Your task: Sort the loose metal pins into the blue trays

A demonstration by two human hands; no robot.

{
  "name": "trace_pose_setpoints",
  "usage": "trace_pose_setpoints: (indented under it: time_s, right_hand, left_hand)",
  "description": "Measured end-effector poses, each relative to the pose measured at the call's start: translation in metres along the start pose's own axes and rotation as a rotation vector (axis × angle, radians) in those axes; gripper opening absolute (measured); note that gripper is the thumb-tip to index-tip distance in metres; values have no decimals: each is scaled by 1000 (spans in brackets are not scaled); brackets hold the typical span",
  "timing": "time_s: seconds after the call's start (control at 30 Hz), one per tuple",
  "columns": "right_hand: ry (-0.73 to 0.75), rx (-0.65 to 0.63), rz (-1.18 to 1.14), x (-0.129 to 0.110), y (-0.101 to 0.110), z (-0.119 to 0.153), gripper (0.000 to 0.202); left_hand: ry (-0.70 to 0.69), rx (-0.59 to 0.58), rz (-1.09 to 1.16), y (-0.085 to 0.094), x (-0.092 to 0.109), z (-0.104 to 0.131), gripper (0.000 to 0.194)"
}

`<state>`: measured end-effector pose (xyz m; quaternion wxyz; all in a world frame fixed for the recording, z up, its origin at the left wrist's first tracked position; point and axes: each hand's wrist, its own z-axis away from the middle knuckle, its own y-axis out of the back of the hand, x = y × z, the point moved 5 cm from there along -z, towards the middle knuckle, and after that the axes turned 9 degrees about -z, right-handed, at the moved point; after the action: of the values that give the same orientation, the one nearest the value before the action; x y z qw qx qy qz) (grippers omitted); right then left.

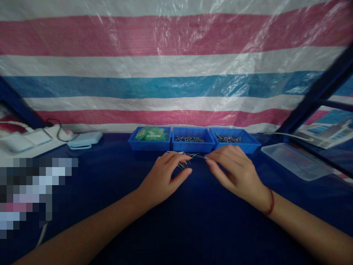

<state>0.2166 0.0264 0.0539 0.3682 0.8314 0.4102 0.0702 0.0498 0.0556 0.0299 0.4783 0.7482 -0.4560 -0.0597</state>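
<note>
A loose pile of small metal pins lies on the dark blue table in front of the middle blue bin. My left hand is beside the pile, its thumb and forefinger apart with nothing between them. Just right of the pile, my right hand pinches a thin metal pin between thumb and forefinger, its tip pointing left. More pins lie in the middle bin and in the right blue bin. The left blue bin holds green packets.
A translucent plastic lid lies at the right. On the left are a light blue case and a white power strip with a cable. Behind the bins hangs a striped sheet.
</note>
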Motion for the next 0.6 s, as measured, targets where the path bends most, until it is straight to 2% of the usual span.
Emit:
trace_pose_setpoints:
  time_s: [0.13, 0.2, 0.3, 0.43, 0.53, 0.6]
  right_hand:
    - [-182, 216, 256, 50, 29, -1, 18]
    - [-295, 199, 445, 76, 34, 2, 24]
    - [-366, 190, 532, 98, 35, 9, 28]
    - [-368, 139, 517, 95, 26, 12, 32]
    - [-307, 81, 401, 77, 16, 9, 28]
    - [-250, 59, 318, 61, 9, 6, 25]
  left_hand:
    - [-18, -24, -127, 11, -13, -4, 23]
    - [-63, -66, -192, 14, -20, -5, 25]
    - [-80, -169, -270, 15, -30, -6, 25]
    - [-85, -345, -272, 13, -36, -3, 23]
    - [-143, -452, -267, 11, -37, -1, 24]
    - [-173, -473, -256, 12, -37, 0, 21]
